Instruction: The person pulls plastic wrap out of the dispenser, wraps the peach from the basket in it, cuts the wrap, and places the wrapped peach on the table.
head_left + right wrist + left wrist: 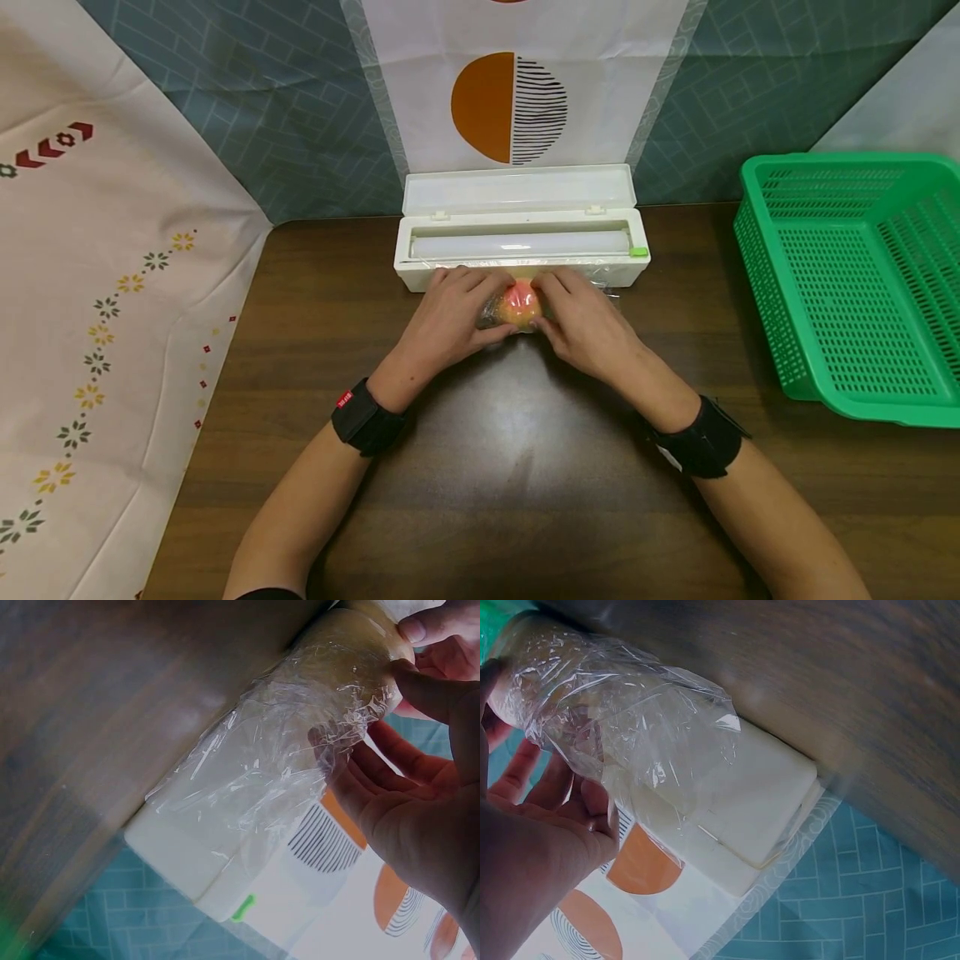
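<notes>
A round red-and-yellow fruit [519,305], which looks like an apple, lies against the front of a white cling film dispenser [420,271]. Clear cling film [656,724] covers the fruit and spreads sideways in loose, crinkled flaps along the box front. From the left side, my left hand [455,318] holds the wrapped fruit, thumb at its near edge and fingers at the far side. Opposite it, my right hand [587,323] grips the other side, its thumb pressing the fruit [364,645] and its fingers curled by the film.
The dispenser's lid [517,193] stands raised, showing a film roll [517,245] and a green slider [638,252]. At the right is a green perforated basket [795,367]. A patterned cloth [150,333] hangs left of the brown table [517,517].
</notes>
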Action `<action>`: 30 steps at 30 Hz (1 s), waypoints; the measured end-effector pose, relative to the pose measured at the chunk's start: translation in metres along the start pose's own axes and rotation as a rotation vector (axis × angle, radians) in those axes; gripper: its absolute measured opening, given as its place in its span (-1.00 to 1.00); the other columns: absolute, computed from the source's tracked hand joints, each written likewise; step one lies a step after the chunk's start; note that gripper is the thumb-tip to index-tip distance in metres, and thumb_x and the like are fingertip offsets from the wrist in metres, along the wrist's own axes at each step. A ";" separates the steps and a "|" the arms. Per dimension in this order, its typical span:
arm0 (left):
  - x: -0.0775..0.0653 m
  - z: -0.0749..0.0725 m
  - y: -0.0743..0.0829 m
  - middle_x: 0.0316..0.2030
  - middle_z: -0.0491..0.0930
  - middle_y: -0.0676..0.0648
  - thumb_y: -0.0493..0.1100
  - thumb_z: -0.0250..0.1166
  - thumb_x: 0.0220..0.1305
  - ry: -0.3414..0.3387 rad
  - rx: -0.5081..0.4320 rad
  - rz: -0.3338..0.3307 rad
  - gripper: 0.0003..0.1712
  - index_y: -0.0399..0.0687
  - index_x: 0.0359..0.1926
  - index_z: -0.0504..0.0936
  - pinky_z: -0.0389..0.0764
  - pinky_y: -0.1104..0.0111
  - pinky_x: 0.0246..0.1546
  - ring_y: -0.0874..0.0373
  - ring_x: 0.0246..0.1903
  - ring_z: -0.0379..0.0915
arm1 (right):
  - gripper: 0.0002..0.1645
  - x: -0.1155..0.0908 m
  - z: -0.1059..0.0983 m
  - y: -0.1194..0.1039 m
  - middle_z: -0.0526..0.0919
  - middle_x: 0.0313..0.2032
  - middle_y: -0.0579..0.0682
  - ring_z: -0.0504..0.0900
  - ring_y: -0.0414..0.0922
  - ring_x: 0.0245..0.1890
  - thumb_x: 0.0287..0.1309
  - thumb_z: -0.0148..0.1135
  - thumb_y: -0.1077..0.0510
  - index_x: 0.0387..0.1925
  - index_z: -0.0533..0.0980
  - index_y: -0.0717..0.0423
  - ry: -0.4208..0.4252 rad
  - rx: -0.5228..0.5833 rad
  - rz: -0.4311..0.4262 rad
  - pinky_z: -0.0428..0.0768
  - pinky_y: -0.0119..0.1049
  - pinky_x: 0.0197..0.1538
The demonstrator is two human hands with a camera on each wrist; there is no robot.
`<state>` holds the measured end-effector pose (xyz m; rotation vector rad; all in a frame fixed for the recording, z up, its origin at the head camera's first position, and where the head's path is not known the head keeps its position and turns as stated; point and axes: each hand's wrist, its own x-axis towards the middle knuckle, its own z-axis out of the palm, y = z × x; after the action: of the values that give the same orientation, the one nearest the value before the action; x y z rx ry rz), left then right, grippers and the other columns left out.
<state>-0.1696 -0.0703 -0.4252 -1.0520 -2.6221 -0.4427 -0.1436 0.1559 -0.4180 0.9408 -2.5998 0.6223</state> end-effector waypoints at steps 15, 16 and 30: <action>0.000 -0.001 0.000 0.02 0.53 0.07 0.37 0.36 0.03 0.016 0.013 0.000 -0.27 0.11 0.15 0.52 0.32 0.10 -0.12 0.08 -0.01 0.39 | -0.46 0.002 -0.011 0.001 0.45 -0.02 0.17 0.45 0.01 -0.08 0.07 0.40 0.12 0.02 0.49 0.34 0.012 0.037 -0.009 0.50 -0.09 -0.05; 0.000 -0.001 0.000 0.03 0.53 0.07 0.37 0.36 0.03 0.015 0.011 0.000 -0.26 0.11 0.15 0.52 0.32 0.10 -0.12 0.08 -0.01 0.39 | -0.46 0.003 -0.015 0.002 0.47 -0.03 0.16 0.46 0.01 -0.07 0.08 0.39 0.12 0.03 0.50 0.35 0.032 0.047 -0.009 0.49 -0.09 -0.03; 0.000 -0.001 0.000 -0.08 0.44 0.06 0.41 0.31 0.06 -0.002 -0.002 -0.010 -0.27 0.12 0.14 0.51 0.31 0.10 -0.06 0.08 -0.08 0.38 | -0.68 -0.008 -0.062 0.053 0.52 -0.15 0.25 0.41 0.19 -0.08 0.14 0.33 0.21 -0.06 0.63 0.26 0.172 -0.110 0.414 0.37 0.07 -0.01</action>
<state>-0.1692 -0.0704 -0.4239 -1.0410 -2.6297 -0.4471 -0.1639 0.2272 -0.3834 0.2972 -2.6519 0.6183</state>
